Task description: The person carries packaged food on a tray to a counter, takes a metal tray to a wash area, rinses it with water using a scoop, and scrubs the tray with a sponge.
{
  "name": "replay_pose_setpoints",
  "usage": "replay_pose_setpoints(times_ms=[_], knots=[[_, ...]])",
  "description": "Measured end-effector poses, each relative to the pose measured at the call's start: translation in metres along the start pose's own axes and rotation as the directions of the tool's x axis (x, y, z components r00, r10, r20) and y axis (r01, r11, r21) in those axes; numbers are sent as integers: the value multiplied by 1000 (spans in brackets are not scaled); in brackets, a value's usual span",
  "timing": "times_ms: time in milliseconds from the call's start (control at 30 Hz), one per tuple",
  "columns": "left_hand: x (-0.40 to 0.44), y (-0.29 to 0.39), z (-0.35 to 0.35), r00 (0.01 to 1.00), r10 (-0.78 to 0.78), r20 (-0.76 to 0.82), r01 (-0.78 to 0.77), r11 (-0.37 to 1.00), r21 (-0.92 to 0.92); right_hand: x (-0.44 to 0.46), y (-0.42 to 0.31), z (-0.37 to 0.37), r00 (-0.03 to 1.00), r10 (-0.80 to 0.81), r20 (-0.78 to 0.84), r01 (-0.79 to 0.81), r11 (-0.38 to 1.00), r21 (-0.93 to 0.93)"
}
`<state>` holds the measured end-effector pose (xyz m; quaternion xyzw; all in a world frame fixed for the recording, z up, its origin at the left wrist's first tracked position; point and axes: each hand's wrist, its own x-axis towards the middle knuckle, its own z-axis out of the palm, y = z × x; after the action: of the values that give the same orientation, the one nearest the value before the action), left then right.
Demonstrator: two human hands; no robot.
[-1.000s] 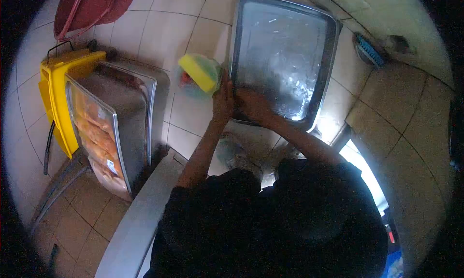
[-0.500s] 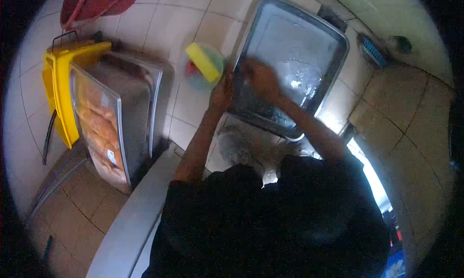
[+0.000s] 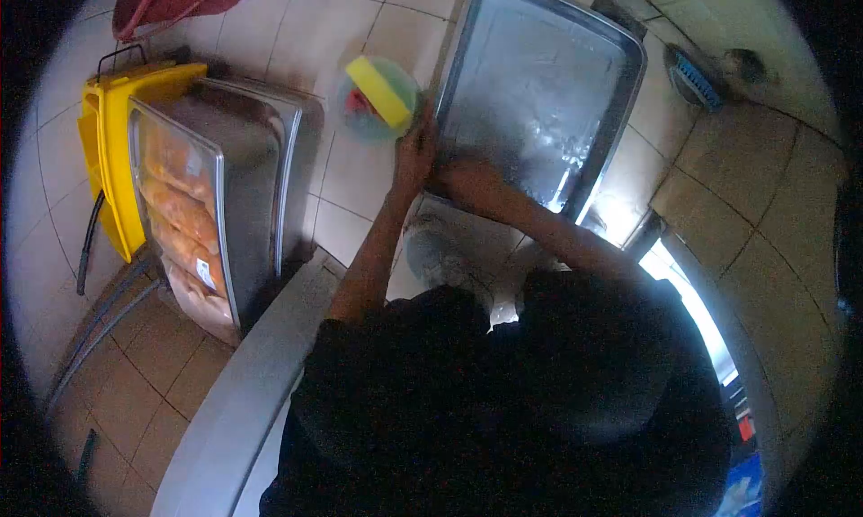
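Note:
A large rectangular metal tray [image 3: 635,76], wet inside, stands tilted on the tiled floor in front of me. My left hand [image 3: 415,155] grips the tray's left edge. Low in the tray, by its near left corner, is my right hand [image 3: 469,182]; motion and shade smear its fingers, and anything in them cannot be made out. Just left of the tray, a yellow sponge [image 3: 378,91] rests across a pale translucent bowl [image 3: 358,129], with something red [image 3: 356,102] beside it in the bowl.
To the left stands a steel container [image 3: 256,139] showing orange packaged items [image 3: 184,216], next to a yellow plastic bin [image 3: 117,184]. A red basket [image 3: 193,0] is at the top left. A blue-bristled brush [image 3: 697,81] lies at right, by the tiled ledge [image 3: 746,171].
My right hand has moved down along the tray's left side to its near corner. The left hand keeps its place on the edge. The view has shifted slightly.

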<state>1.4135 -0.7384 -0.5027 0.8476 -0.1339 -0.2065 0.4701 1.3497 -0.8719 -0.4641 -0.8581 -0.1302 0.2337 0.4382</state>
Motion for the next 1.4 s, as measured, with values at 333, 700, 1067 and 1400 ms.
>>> replay_pose_setpoints(times_ms=[333,700,1067,1400], knots=[[-3,1,2,988,-146,-40,144,988,-61,-16,29,12,971,-234,-39,215,938,-274],[-7,-8,3,992,-48,-114,32,989,-142,-23,32,0,962,-88,260,155,955,-252],[-20,-33,15,986,-157,-53,140,960,-243,36,45,-31,907,-64,-417,-127,901,-415],[-11,-8,8,989,-118,-85,118,993,-10,15,6,7,988,125,-90,-146,944,-297]])
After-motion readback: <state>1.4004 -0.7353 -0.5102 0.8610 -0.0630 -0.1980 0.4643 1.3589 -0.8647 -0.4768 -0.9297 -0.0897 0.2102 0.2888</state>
